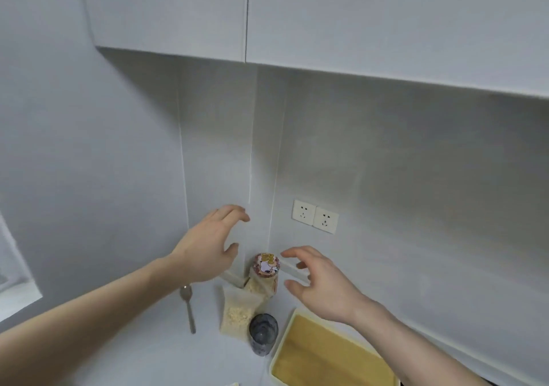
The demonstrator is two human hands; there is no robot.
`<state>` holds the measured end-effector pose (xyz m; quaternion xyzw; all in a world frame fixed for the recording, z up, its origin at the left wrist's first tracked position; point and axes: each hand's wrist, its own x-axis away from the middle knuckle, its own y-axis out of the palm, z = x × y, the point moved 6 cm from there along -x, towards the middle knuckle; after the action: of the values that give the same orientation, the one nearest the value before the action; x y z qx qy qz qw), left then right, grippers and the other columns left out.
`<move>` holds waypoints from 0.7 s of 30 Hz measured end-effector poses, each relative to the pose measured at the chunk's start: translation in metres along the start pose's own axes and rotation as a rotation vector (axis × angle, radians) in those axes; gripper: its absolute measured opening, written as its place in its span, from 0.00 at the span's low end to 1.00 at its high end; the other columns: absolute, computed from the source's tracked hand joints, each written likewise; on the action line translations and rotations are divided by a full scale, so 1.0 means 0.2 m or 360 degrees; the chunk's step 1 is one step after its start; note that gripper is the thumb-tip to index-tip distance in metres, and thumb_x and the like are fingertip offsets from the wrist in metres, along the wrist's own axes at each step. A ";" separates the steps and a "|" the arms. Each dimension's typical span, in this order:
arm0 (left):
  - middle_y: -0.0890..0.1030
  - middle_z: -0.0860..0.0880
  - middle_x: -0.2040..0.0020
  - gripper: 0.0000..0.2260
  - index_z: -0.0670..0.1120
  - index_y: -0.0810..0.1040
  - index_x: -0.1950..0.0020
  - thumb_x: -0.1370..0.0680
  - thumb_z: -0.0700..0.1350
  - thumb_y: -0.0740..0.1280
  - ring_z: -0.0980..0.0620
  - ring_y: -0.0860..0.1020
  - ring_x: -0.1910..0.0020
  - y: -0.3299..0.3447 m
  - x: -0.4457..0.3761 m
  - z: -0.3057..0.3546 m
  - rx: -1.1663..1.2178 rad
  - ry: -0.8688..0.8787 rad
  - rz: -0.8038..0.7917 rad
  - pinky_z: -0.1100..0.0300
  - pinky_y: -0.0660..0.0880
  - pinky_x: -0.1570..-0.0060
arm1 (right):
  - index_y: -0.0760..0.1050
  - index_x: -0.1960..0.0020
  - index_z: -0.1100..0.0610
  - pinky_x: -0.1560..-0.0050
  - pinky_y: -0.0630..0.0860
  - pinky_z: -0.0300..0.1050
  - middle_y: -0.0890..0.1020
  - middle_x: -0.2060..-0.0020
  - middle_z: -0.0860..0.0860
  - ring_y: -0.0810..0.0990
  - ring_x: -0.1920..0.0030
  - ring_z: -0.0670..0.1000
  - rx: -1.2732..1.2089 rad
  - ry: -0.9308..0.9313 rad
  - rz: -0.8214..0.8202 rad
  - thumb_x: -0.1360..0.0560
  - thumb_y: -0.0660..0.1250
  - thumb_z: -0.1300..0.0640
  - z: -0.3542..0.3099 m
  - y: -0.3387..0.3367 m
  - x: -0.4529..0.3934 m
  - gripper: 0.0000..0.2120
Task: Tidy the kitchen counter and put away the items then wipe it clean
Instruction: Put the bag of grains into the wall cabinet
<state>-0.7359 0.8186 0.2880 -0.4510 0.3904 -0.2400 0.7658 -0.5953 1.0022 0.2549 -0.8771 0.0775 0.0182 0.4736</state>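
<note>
A jar with a cartoon-printed lid (pixel 267 264) stands in the counter's back corner. In front of it lie clear bags of pale grain (pixel 237 311), and a dark grey lidded cup (pixel 263 333) stands nearer to me. My left hand (pixel 208 246) hovers open above and left of the jar, fingers spread. On the jar's right, my right hand (pixel 320 284) is open too, fingers curved toward it. Neither hand touches anything. A metal spoon (pixel 188 305) lies on the counter (pixel 142 344) under my left wrist.
A box with a yellow wooden lid (pixel 326 356) sits at the lower right against the wall. Two white sockets (pixel 315 216) are on the backsplash. White wall cabinets (pixel 326 20) hang overhead, doors closed. A window sill edge (pixel 17 299) shows at far left.
</note>
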 end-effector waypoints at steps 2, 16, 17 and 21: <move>0.66 0.59 0.26 0.23 0.56 0.68 0.30 0.24 0.44 0.68 0.56 0.66 0.27 -0.22 0.01 0.10 -0.0019 0.0102 0.0147 0.61 0.64 0.30 | 0.69 0.28 0.42 0.43 0.66 0.24 0.69 0.33 0.36 0.73 0.38 0.38 0.0014 -0.0101 0.0115 0.21 0.68 0.48 -0.14 -0.16 0.02 0.22; 0.70 0.57 0.34 0.24 0.55 0.70 0.35 0.28 0.43 0.71 0.51 0.72 0.35 -1.39 -0.17 0.57 -0.0173 0.0432 0.0844 0.50 0.73 0.36 | 0.71 0.31 0.43 0.41 0.74 0.38 0.71 0.35 0.34 0.74 0.38 0.40 0.0214 -0.0688 0.0886 0.23 0.71 0.54 -1.03 -1.08 0.32 0.22; 0.69 0.57 0.34 0.24 0.55 0.70 0.34 0.28 0.44 0.71 0.50 0.72 0.36 -1.45 -0.20 0.60 -0.0200 0.0424 0.0871 0.49 0.73 0.38 | 0.71 0.31 0.43 0.40 0.74 0.38 0.71 0.35 0.34 0.74 0.38 0.40 0.0230 -0.0701 0.0913 0.23 0.70 0.54 -1.06 -1.12 0.34 0.22; 0.64 0.55 0.30 0.27 0.55 0.67 0.29 0.28 0.45 0.68 0.48 0.70 0.34 -1.64 -0.37 0.73 -0.0368 0.0341 0.0917 0.47 0.76 0.44 | 0.70 0.31 0.42 0.38 0.74 0.41 0.70 0.34 0.34 0.74 0.37 0.40 0.0303 -0.0723 0.1036 0.23 0.70 0.53 -1.14 -1.28 0.39 0.22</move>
<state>-0.6644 0.7875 0.6468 -0.3782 0.6049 -0.0136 0.7006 -0.4890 0.9409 0.5832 -0.7327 0.2458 0.3531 0.5274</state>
